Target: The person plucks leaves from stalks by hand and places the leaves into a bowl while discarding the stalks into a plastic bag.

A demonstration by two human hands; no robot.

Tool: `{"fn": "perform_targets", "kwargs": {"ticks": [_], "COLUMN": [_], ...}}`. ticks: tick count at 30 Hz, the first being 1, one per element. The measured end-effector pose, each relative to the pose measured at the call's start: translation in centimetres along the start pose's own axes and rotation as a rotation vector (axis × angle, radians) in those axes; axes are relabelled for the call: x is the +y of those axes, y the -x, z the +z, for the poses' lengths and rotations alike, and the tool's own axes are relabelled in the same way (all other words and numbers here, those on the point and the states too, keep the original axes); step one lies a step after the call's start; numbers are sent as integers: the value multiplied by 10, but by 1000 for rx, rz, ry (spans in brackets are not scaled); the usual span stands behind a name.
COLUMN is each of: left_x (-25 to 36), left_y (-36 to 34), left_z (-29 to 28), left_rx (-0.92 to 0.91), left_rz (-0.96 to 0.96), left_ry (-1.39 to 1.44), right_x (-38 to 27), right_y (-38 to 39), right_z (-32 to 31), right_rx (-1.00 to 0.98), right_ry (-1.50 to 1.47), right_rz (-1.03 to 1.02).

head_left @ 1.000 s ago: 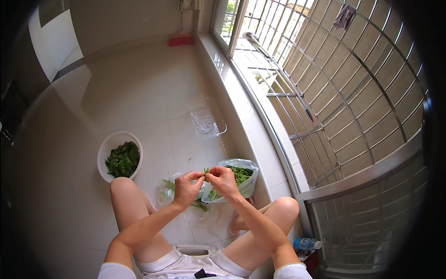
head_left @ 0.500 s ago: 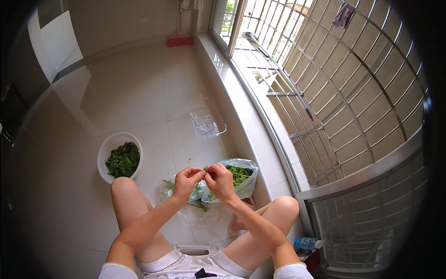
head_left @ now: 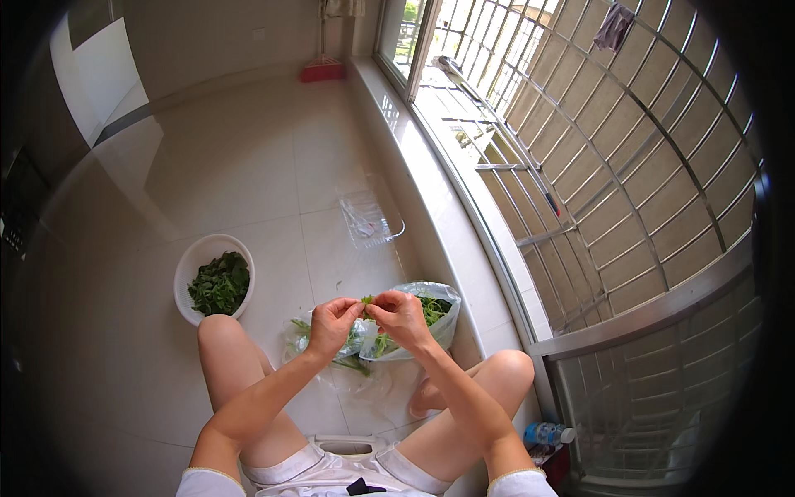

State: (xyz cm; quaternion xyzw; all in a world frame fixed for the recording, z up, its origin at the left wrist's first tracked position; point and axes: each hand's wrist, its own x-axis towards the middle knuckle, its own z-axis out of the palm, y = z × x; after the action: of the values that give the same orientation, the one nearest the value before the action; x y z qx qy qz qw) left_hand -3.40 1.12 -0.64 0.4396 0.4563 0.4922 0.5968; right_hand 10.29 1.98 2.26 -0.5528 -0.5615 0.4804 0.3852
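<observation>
Between my fingertips is a small sprig of leafy greens, pinched from both sides. My left hand is closed on its left end, and my right hand is closed on it from the right. Below and behind the right hand, an open clear plastic bag holds more green leaves and stems. A second clear bag with stems lies under the left hand, some stalks poking out onto the floor. To the left stands a round white basin with a heap of dark green leaves inside.
A clear plastic tray or packaging piece lies on the tiled floor ahead. Along the right run a raised sill and metal window bars. A bottle with a blue label is beside my right knee. A red broom leans far back.
My right hand has shifted slightly, its fingers turning toward the left hand. A little more of the green sprig shows between the fingertips. The left hand stays nearly in place.
</observation>
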Motion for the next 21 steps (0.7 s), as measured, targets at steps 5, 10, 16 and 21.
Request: {"fn": "perform_targets", "kwargs": {"ticks": [5,10,16,21], "left_x": [11,19,10,18], "left_y": [4,6,-1,-2], "left_z": [5,9,1,-4], "left_rx": [45,44,-69,-150], "left_rz": [143,236,-2,-60], "left_ry": [-326,-492,-54,127], "right_x": [0,-1,1,2], "right_y": [2,3,-1,0], "right_z": [3,3,-8,-21], "right_rx": [137,158,-10,-42], "right_ry": [194,228,-175,-333], "right_rz": [-161,-146,143,223]}}
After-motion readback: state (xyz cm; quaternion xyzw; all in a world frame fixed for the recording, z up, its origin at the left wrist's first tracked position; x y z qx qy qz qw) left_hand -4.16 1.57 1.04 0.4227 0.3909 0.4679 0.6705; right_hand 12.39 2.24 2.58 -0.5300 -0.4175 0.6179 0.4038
